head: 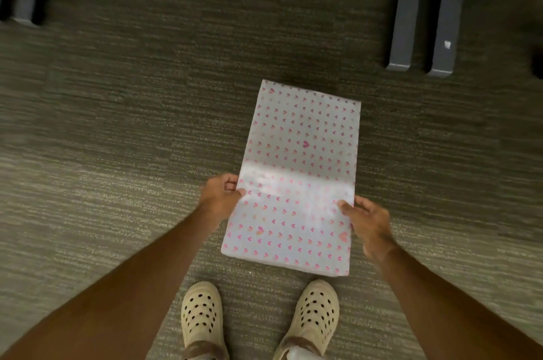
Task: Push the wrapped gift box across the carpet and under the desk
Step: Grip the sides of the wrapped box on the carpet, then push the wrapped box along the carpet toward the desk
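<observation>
Both arms are reaching down from the bottom corners of the frame toward its centre. The left hand (221, 195) is clasping the left edge of the gift box (296, 171), thumb lying on top; the right hand (367, 223) is gripping the right edge likewise. The box is a long flat rectangle in pale paper printed with small pink hearts, a bright band of glare crossing it. It is sitting mid-frame on the grey carpet (117, 139), between the hands, above two beige clogs (202, 315). Grey desk legs (423, 13) are standing at the upper right.
</observation>
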### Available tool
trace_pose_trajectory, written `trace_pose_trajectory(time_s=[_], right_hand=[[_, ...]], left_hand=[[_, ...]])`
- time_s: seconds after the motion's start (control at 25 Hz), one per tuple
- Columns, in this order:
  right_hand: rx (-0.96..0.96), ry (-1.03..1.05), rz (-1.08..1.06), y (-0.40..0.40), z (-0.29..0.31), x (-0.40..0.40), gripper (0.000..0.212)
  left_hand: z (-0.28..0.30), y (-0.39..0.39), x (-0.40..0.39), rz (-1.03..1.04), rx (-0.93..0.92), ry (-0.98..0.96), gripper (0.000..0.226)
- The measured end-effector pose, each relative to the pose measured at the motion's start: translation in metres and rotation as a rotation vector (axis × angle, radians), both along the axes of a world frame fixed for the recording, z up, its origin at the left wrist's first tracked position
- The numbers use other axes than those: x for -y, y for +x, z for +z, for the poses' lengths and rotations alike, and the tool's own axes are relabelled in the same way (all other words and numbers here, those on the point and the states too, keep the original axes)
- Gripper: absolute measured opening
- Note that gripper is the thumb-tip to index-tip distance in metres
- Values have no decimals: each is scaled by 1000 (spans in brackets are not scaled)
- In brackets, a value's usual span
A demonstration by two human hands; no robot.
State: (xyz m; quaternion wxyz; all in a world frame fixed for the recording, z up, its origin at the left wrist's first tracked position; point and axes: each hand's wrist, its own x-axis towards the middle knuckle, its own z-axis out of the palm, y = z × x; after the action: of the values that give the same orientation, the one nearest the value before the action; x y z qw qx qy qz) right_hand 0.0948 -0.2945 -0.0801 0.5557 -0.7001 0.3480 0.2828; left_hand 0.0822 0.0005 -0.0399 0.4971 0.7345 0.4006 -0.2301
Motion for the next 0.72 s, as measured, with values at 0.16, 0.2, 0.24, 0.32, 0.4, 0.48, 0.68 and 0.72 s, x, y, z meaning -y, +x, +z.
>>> trace_pose_trajectory(time_s=[0.16,0.2,0.24,0.32,0.4,0.48,0.68,0.72], right_hand=[[7,21,-32,13,25,10,27],[16,20,-36,18,31,11,25],[25,11,-36,24,36,12,25],[45,-5,-37,40,45,10,20],[68,-42,-46,61,57,3,13],[92,-68,-40,88,70,-9,11],[178,-55,37,160,86,-20,24],[210,-40,51,173,84,-18,30]], left_hand=[[25,21,4,-37,54,-27,14],[29,27,4,-45,63,-31,14],[32,35,2,-41,69,-34,14],[35,50,-3,-42,85,-34,14],[38,71,-11,-63,101,-29,13],[43,95,-20,-89,106,-22,13],[50,162,-41,-195,213,-141,8],[46,175,-42,-214,258,-197,8]])
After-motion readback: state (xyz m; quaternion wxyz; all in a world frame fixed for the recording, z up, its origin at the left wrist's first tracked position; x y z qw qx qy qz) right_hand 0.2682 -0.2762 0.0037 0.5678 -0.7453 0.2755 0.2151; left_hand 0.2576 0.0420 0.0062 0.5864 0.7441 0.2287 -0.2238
